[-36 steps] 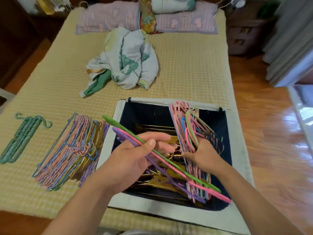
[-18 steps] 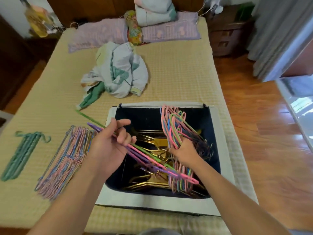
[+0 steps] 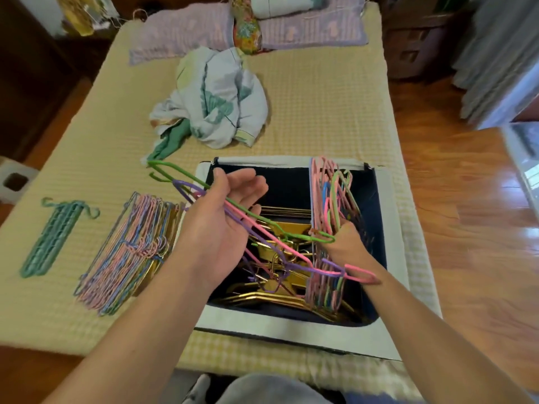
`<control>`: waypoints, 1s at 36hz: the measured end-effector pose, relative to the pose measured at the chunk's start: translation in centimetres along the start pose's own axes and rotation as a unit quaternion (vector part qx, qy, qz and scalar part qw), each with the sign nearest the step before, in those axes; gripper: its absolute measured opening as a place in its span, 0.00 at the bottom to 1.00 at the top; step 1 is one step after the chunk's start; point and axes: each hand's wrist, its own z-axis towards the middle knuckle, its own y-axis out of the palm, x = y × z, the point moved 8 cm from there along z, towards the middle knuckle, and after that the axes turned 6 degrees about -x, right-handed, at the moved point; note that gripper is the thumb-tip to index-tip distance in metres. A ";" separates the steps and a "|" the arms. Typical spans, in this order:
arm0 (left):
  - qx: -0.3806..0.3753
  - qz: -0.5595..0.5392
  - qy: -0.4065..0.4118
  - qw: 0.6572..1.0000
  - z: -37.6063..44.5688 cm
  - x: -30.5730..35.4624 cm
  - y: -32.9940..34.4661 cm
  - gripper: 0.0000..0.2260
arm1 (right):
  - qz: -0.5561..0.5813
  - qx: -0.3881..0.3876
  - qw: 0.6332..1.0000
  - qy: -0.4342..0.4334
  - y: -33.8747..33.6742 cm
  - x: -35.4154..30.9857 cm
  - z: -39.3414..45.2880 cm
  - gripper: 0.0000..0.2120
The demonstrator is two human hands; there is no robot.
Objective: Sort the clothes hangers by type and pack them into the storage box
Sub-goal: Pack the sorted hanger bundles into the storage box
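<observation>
Head view is showing a storage box [image 3: 393, 252] sitting open on a bed [image 3: 320, 112] covered in a yellow checked sheet. Its dark inside is holding gold hangers [image 3: 280, 298] lying flat across the bottom, and a bundle of pink, green and blue wire hangers [image 3: 326, 199] is standing upright against the right part of the box.

Over the box's left side, the left hand [image 3: 221, 228] is turning palm up with its fingers loosely spread, and a few wire hangers, green, purple and pink [image 3: 256, 220], are lying across the palm; their hooks are pointing out past the box's far left corner, and their other ends are reaching down to the right wrist. Whether the thumb is pinching them cannot be told. The right hand [image 3: 347, 243] is reaching down inside the box and curling its fingers round the lower part of the upright bundle.

Left of the box, a pile of mixed wire hangers [image 3: 128, 252] is lying on the sheet, touching the box's left wall. Further left, well apart, green plastic hangers [image 3: 52, 237] are lying together. Beyond the box, a crumpled cloth [image 3: 215, 100] is sitting mid-bed, and purple pillows [image 3: 309, 30] are lying along the far edge.
</observation>
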 end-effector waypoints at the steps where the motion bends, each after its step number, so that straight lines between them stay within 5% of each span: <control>1: 0.007 0.001 0.002 1.000 0.2 -0.1 0.2 0.21 | 0.006 -0.004 1.000 0.003 0.1 0.2 -0.1 0.14; 7: 0.054 0.004 0.022 0.998 1.6 -0.4 0.9 0.21 | 0.018 -0.023 0.999 0.016 -0.5 0.9 -0.3 0.16; 15: -0.007 0.059 -0.028 0.998 1.4 -1.0 2.1 0.17 | -0.020 -0.011 1.000 0.019 -1.2 0.8 -0.3 0.24; 28: 0.066 0.029 0.103 0.992 0.7 -1.6 -0.5 0.13 | 0.024 0.000 0.999 0.031 -2.9 2.3 -2.9 0.15; 36: 0.014 0.018 0.123 0.992 -0.1 1.5 -1.1 0.13 | 0.057 0.013 0.998 0.032 -4.2 2.8 -3.5 0.19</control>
